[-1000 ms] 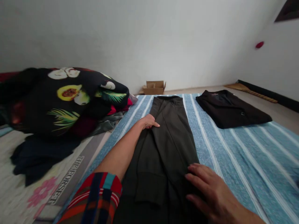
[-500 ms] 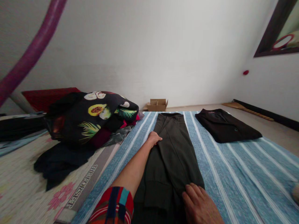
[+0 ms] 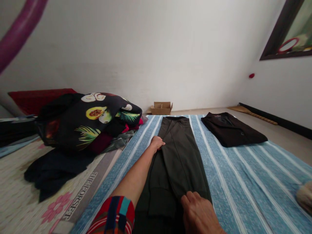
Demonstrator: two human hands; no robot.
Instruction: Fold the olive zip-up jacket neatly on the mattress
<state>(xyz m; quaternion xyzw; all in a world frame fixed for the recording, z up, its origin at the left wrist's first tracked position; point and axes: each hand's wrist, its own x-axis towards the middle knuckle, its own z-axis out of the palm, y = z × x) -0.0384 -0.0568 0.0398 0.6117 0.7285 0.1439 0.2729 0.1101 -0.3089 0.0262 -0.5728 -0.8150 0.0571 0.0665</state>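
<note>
A dark grey-green long-sleeved top (image 3: 179, 149) lies lengthwise on the striped sheet, its neck end away from me. Its sides are folded inward, and one ribbed cuff shows on top near me. My left hand (image 3: 156, 143) is closed at the left edge, pinching the fold with the thumb along it. At the near right part of the top, my right hand (image 3: 198, 209) has its fingers bent and gathered on the fabric; the fingertips are partly hidden. The top's near end runs out of view.
A folded dark brown garment (image 3: 231, 130) lies to the right on the blue striped sheet (image 3: 226, 182). To the left is a heaped pile of clothes with a fruit-print cloth (image 3: 104, 120). An open cardboard box (image 3: 161, 108) stands by the wall. A purple tube (image 3: 23, 29) crosses the upper left.
My right hand has shifted slightly left and its fingers have drawn together on the fabric. My left hand keeps its place on the fold. The view has turned a little right.
</note>
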